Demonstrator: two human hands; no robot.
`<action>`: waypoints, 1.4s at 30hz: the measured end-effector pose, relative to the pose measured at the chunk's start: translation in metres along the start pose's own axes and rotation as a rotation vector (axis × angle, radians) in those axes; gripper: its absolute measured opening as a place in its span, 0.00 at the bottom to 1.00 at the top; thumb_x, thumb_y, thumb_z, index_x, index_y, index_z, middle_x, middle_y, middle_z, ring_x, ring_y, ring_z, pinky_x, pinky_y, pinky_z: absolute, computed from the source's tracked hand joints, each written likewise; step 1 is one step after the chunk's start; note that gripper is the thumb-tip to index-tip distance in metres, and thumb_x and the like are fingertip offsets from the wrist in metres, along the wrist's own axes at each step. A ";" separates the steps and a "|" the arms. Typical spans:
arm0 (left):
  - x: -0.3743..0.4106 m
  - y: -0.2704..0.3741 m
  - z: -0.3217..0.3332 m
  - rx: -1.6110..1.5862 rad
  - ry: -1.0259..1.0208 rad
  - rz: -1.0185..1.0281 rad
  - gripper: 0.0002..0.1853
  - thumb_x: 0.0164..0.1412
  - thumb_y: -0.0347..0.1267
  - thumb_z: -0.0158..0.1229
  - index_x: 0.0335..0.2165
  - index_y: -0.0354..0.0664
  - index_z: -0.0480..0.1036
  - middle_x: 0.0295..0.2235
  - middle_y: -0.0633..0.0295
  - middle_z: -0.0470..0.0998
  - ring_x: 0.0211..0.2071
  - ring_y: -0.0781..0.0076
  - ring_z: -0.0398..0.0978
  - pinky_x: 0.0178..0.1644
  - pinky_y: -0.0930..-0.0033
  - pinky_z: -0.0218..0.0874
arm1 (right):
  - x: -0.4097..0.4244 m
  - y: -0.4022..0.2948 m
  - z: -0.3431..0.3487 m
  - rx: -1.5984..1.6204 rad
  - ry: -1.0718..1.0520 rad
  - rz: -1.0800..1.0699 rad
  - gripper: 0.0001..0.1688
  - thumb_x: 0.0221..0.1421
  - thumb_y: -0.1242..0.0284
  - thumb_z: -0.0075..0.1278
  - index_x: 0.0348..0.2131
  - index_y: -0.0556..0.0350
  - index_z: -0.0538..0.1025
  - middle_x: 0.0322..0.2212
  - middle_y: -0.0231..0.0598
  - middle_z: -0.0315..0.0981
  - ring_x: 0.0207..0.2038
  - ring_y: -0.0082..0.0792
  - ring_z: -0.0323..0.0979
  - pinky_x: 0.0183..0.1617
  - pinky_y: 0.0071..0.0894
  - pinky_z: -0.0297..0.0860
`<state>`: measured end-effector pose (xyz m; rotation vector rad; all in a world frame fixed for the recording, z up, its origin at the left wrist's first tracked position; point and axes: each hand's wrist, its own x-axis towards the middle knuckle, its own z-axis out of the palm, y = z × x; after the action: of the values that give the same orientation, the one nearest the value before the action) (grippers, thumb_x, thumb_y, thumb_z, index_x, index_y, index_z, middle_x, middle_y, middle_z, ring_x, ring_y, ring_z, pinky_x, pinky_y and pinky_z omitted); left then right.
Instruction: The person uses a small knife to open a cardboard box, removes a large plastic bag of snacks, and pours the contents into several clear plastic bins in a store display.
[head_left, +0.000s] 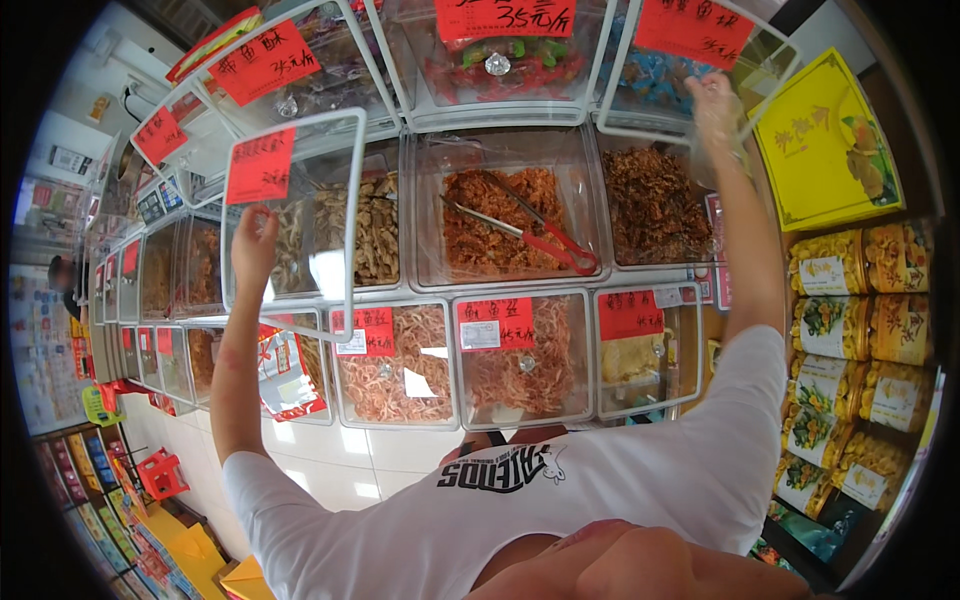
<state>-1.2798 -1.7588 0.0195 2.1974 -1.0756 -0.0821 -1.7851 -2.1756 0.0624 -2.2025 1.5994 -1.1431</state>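
My left hand (255, 238) holds a clear plastic bin lid (319, 225) by its near part, tilted up over a bin of pale brown dried strips (360, 225). On the right, my right hand (712, 101) is raised at another clear lid (675, 97) with a red handwritten sign; a thin clear glove or bag seems to cover it, and its grip is unclear. Below that lid lies an uncovered bin of dark seeded dried food (656, 202). In the middle uncovered bin, red-handled metal tongs (517, 232) rest on reddish dried pieces (480, 202).
Lidded bins of shredded dried seafood (525, 367) form the near row. A yellow box (821, 142) and stacked yellow-packed jars (825, 322) stand at the right. A red-and-white packet (289, 371) lies at the front left. A red plastic stool (161, 474) is on the floor.
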 end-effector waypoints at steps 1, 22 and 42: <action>-0.002 -0.003 0.004 0.051 0.011 -0.004 0.08 0.54 0.34 0.52 0.31 0.42 0.67 0.18 0.67 0.67 0.19 0.81 0.64 0.24 0.77 0.54 | -0.014 -0.016 -0.017 -0.005 -0.009 0.000 0.18 0.47 0.61 0.54 0.30 0.58 0.70 0.19 0.38 0.69 0.24 0.31 0.66 0.31 0.32 0.64; -0.005 -0.017 0.091 0.338 0.085 -0.087 0.13 0.47 0.41 0.53 0.33 0.49 0.67 0.23 0.50 0.75 0.27 0.48 0.72 0.30 0.54 0.61 | -0.094 0.041 0.000 -0.239 -0.461 0.093 0.19 0.49 0.60 0.49 0.28 0.60 0.71 0.22 0.54 0.69 0.29 0.51 0.69 0.33 0.42 0.63; 0.000 -0.010 0.091 0.312 0.044 -0.181 0.15 0.47 0.42 0.54 0.34 0.49 0.68 0.25 0.51 0.75 0.29 0.49 0.72 0.31 0.55 0.61 | -0.084 0.070 0.000 -0.188 -0.684 -0.008 0.19 0.47 0.60 0.51 0.25 0.60 0.68 0.21 0.52 0.66 0.27 0.46 0.67 0.32 0.38 0.61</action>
<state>-1.3031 -1.8045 -0.0560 2.5618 -0.9113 0.0588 -1.8461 -2.1303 -0.0157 -2.3391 1.4169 -0.1778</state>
